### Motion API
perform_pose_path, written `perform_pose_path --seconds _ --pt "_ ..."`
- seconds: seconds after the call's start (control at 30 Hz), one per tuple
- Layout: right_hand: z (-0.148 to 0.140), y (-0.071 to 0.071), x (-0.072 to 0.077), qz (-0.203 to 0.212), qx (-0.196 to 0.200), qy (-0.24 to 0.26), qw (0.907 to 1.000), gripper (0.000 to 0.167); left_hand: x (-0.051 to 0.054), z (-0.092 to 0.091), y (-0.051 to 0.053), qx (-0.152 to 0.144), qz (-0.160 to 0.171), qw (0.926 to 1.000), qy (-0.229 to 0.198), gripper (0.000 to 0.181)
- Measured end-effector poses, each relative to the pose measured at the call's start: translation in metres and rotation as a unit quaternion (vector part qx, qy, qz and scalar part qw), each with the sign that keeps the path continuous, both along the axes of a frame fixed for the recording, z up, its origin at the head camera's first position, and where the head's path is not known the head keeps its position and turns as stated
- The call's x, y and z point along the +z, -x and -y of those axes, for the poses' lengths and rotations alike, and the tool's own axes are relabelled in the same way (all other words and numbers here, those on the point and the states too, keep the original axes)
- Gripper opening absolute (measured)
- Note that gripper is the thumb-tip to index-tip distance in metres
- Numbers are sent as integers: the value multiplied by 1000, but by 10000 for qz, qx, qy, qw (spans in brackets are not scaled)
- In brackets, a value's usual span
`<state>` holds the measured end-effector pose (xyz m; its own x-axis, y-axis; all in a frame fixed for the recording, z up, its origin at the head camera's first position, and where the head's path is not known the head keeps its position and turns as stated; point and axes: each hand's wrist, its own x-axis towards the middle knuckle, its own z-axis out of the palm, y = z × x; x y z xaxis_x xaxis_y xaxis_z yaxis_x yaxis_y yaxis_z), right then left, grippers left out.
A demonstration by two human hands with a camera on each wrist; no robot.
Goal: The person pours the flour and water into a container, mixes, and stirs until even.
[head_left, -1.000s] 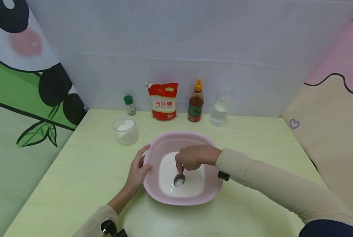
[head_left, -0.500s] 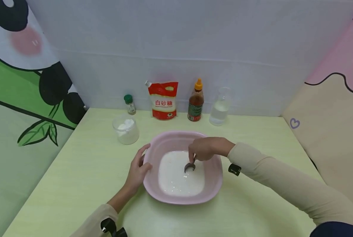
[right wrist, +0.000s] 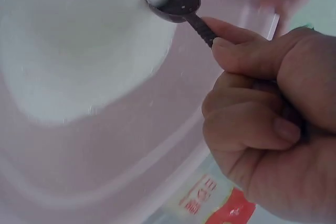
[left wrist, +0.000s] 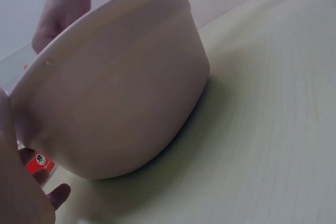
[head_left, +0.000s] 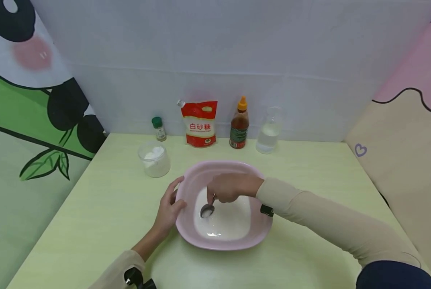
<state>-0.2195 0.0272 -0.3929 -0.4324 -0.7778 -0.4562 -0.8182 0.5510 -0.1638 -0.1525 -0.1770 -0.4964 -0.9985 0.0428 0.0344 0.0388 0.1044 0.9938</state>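
Note:
A pink plastic basin (head_left: 262, 230) stands on the table with milky white liquid (head_left: 233, 224) inside. My left hand (head_left: 168, 208) grips its left rim, thumb over the edge and fingers along the outer wall; the left wrist view shows those fingers (left wrist: 39, 176) under the rim. Over the basin, my right hand (head_left: 227, 188) pinches the handle of a small dark measuring spoon (head_left: 207, 210). In the right wrist view the spoon's bowl (right wrist: 181, 1) holds a little white liquid and sits at or just above the surface; contact is hard to tell.
Behind the basin stand a clear jar of white contents (head_left: 154, 160), a green-capped small bottle (head_left: 159, 129), a red-and-white sugar pouch (head_left: 200, 124), a brown sauce bottle (head_left: 238, 124) and a glass container of clear liquid (head_left: 268, 134). A pale wall cloth (head_left: 135, 92) closes the back.
The spoon and my right hand shift toward the back right, then swing left to the basin's left part. My left hand stays on the rim, and the basin stays in place.

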Motion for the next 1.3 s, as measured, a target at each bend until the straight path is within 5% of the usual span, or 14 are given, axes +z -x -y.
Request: perform_pose_path --seconds 0.2,0.37,0.5,0.8,1.0,1.3 --pt "-23 25 5 -6 -750 5 9972 27 0 -1 1 -23 30 10000 -31 74" --pt "-52 31 6 345 -1229 61 9918 31 -1 2 2 15 90 10000 -21 74" --pt "-58 19 8 534 -1237 23 9909 36 -1 4 2 -6 60 10000 -11 74" --pt "-22 -9 2 824 -360 21 9959 29 -5 1 5 -25 1 10000 -67 75" --pt "-3 5 -2 451 -101 141 9988 30 -4 0 3 -58 -84 9999 -8 74" --pt "-31 37 5 426 -1100 137 9929 26 -3 0 4 8 18 10000 -18 75"
